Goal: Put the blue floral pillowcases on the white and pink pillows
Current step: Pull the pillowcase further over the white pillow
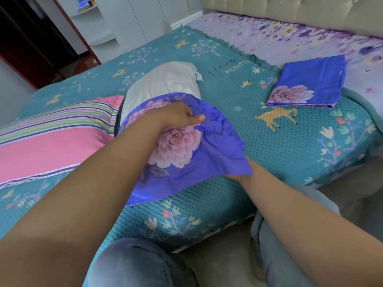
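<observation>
A white pillow (pixel 165 81) lies on the teal bedspread, its near end covered by a blue floral pillowcase (pixel 186 146) with a big pink rose. My left hand (pixel 182 116) pinches the bunched cloth at the case's open edge on top of the pillow. My right hand (pixel 238 176) is mostly hidden under the case's near right corner; I cannot see its fingers. A pink striped pillow (pixel 51 141) lies bare at the left, touching the white one. A second blue floral pillowcase (pixel 308 81) lies folded at the far right.
The teal bedspread (pixel 290 137) covers the near part of the bed, with a purple floral sheet (pixel 290 40) and padded headboard (pixel 290 11) beyond. My knees in jeans (pixel 141 264) are against the bed's edge. A doorway and white wardrobe stand at the back left.
</observation>
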`<state>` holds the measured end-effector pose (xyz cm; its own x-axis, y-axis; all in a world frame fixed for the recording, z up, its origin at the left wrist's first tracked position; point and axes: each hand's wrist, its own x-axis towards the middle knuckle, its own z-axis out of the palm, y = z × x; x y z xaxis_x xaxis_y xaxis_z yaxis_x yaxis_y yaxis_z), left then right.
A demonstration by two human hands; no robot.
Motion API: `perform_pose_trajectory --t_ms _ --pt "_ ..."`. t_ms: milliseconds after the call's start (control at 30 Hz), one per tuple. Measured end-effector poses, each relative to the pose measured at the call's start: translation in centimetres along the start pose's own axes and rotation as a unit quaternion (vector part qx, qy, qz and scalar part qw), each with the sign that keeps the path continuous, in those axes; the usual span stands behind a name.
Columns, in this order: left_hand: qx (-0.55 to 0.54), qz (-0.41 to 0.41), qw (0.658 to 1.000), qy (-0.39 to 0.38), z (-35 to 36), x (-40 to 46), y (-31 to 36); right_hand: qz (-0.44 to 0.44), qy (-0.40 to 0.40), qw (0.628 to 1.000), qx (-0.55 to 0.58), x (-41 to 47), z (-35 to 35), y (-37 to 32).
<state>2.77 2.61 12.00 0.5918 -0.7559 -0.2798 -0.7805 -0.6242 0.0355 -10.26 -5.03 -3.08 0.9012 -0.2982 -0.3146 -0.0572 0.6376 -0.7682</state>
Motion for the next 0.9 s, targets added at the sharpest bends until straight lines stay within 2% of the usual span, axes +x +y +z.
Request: perform_pose_trajectory --t_ms 100,200,267,367,433,533,600,633,733,767,833,900 --pt "0.059 0.022 0.998 -0.025 -0.6 -1.4 0.0 0.004 0.008 0.996 0.094 -0.8 0.3 0.4" --pt "0.033 0.005 0.997 0.076 1.1 -1.7 0.2 -0.028 0.019 0.983 0.18 -0.5 2.1 0.1" --pt "-0.012 -0.003 0.988 0.152 1.6 -1.7 0.1 -0.055 0.034 0.988 0.14 -0.3 3.7 -0.5" --pt "-0.122 -0.014 0.978 0.168 0.6 -1.7 -0.6 -0.048 0.0 0.995 0.092 0.2 4.6 -0.5" --pt "-0.163 -0.02 0.975 0.15 0.4 -1.6 -0.9 -0.053 0.037 0.997 0.052 1.5 3.9 -0.4" --pt "-0.204 -0.007 0.978 0.043 2.1 -1.7 -1.5 -0.018 0.123 0.992 0.003 2.7 2.2 -0.9" --pt "-0.265 0.0 0.964 0.005 2.9 -1.8 -2.2 -0.034 0.11 0.992 -0.059 2.2 1.7 -1.5" --pt "-0.31 0.001 0.951 -0.008 2.9 -1.9 -2.6 -0.046 0.101 0.99 -0.092 1.9 1.9 -1.8" --pt "-0.465 -0.021 0.881 -0.087 2.2 -2.3 -3.7 -0.103 0.072 0.977 -0.175 1.7 1.7 -2.7" --pt "-0.459 -0.031 0.883 -0.092 2.2 -2.1 -3.9 -0.126 0.066 0.976 -0.167 1.7 1.3 -3.6" --pt "-0.389 -0.056 0.919 -0.033 2.6 -1.5 -3.6 -0.173 0.027 0.971 -0.164 1.6 1.2 -5.7" --pt "-0.29 -0.066 0.952 0.073 3.4 -0.8 -2.6 -0.198 -0.042 0.937 -0.284 1.6 0.9 -6.2"
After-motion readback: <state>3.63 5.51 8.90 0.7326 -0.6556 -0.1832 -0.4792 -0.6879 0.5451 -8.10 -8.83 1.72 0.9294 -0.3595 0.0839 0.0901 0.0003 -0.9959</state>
